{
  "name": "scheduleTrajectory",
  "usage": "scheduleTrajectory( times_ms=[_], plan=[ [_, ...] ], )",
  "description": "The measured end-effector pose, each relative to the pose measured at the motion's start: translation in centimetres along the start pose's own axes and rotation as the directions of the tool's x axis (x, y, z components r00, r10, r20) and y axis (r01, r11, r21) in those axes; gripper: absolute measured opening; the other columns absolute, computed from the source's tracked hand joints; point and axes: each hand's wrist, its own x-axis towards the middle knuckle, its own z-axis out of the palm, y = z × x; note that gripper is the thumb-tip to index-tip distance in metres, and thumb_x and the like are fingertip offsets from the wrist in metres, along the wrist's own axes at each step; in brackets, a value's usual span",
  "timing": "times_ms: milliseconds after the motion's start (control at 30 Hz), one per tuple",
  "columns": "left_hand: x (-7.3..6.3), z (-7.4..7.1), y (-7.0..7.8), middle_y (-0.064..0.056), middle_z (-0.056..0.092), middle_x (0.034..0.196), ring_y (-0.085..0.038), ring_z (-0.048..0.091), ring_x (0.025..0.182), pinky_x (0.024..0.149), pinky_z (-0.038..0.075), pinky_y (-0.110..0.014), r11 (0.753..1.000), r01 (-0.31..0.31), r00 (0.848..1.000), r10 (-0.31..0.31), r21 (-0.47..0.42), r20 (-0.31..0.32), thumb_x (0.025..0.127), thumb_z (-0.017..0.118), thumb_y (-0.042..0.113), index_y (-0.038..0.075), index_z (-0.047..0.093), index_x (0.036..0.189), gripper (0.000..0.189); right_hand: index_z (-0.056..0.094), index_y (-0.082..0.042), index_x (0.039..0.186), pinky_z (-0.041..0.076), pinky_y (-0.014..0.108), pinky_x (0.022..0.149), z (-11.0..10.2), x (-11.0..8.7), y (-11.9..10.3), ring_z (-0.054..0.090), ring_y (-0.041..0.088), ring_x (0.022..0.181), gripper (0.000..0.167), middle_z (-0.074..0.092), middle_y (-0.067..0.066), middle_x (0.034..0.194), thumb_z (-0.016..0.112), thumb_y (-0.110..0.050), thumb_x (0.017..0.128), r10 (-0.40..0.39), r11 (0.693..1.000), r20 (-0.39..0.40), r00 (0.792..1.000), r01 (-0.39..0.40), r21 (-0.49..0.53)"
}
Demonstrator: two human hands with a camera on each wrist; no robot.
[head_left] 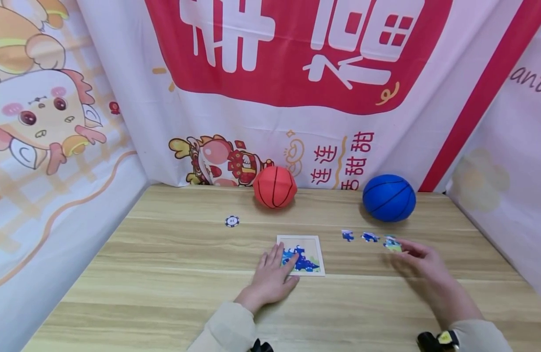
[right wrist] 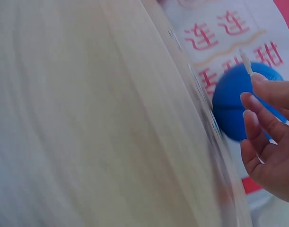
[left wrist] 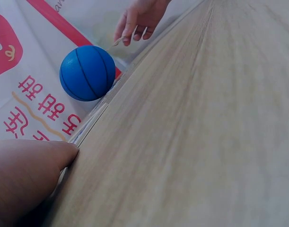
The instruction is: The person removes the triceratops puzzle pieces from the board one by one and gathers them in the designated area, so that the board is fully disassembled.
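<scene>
My left hand (head_left: 271, 277) lies with extended fingers over the left side of a square puzzle tray (head_left: 321, 256). Inside the tray, a partly assembled blue dinosaur picture (head_left: 306, 263) shows beside my fingers, and bare backing is visible above it. Off to the right, my right hand (head_left: 428, 266) pinches a blue and green jigsaw piece (head_left: 391, 243) between thumb and fingertips. In the right wrist view that piece (right wrist: 246, 62) appears edge-on, lifted off the table. Two blue jigsaw pieces, one on the left (head_left: 347, 235) and one in the middle (head_left: 369, 237), lie beside it.
A red ball (head_left: 275, 187) and a blue ball (head_left: 389, 198) sit at the table's back edge by the printed curtain (head_left: 235, 117). A round white and blue chip (head_left: 232, 221) lies left of the tray on the wooden table (head_left: 164, 259).
</scene>
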Motion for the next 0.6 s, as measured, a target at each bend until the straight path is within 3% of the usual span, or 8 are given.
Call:
scheduleTrajectory(
  times_ms=[100, 200, 233, 367, 600],
  plan=[
    [0.0, 0.0, 0.0, -0.015, 0.002, 0.142, -0.029, -0.004, 0.128, 0.100, 0.001, -0.047, 1.000, 0.000, 1.000, 0.000, 0.002, -0.002, 0.088, 0.034, 0.048, 0.023, 0.027, 0.136, 0.055, 0.048, 0.001, 0.120, 0.043, 0.023, 0.073, -1.1, -0.1, 0.2, 0.048, 0.006, 0.084, 0.046, 0.051, 0.004, 0.097, 0.060, -0.021, 0.082, -0.026, 0.984, -0.023, 0.999, 0.022, -0.179],
    [0.0, -0.1, 0.0, -0.015, 0.003, 0.142, -0.029, -0.004, 0.128, 0.099, 0.001, -0.047, 1.000, -0.001, 1.000, 0.001, 0.004, -0.003, 0.088, 0.034, 0.048, 0.022, 0.027, 0.136, 0.055, 0.049, 0.004, 0.118, 0.038, 0.019, 0.066, -1.9, -0.1, 0.4, 0.045, 0.002, 0.081, 0.049, 0.054, 0.008, 0.098, 0.057, -0.029, 0.083, -0.102, 0.885, -0.052, 0.993, 0.067, -0.461],
    [0.0, 0.0, 0.0, -0.015, 0.003, 0.142, -0.029, -0.003, 0.128, 0.099, 0.002, -0.047, 1.000, -0.002, 1.000, 0.002, 0.004, -0.003, 0.088, 0.034, 0.048, 0.022, 0.027, 0.136, 0.055, 0.049, 0.005, 0.117, 0.039, 0.019, 0.066, -2.0, 0.0, 0.5, 0.046, 0.003, 0.080, 0.049, 0.055, 0.011, 0.098, 0.057, -0.028, 0.083, -0.116, 0.866, -0.050, 0.992, 0.076, -0.493],
    [0.0, 0.0, 0.0, -0.015, 0.002, 0.142, -0.028, -0.004, 0.128, 0.099, 0.001, -0.047, 1.000, -0.004, 1.000, 0.004, 0.001, 0.001, 0.088, 0.033, 0.048, 0.022, 0.027, 0.136, 0.055, 0.050, 0.006, 0.116, 0.041, 0.021, 0.062, -2.4, 0.1, 1.0, 0.048, 0.005, 0.077, 0.047, 0.056, 0.015, 0.096, 0.059, -0.026, 0.083, -0.132, 0.835, -0.055, 0.990, 0.081, -0.545],
    [0.0, 0.0, -0.1, -0.015, 0.003, 0.142, -0.028, -0.004, 0.128, 0.099, 0.002, -0.047, 1.000, -0.008, 1.000, 0.008, -0.005, -0.001, 0.088, 0.033, 0.049, 0.022, 0.027, 0.136, 0.055, 0.052, 0.003, 0.116, 0.038, 0.022, 0.066, -2.5, 0.4, 1.9, 0.046, 0.008, 0.081, 0.047, 0.055, 0.015, 0.101, 0.059, -0.029, 0.082, -0.098, 0.833, -0.066, 0.993, 0.046, -0.552]
  ],
)
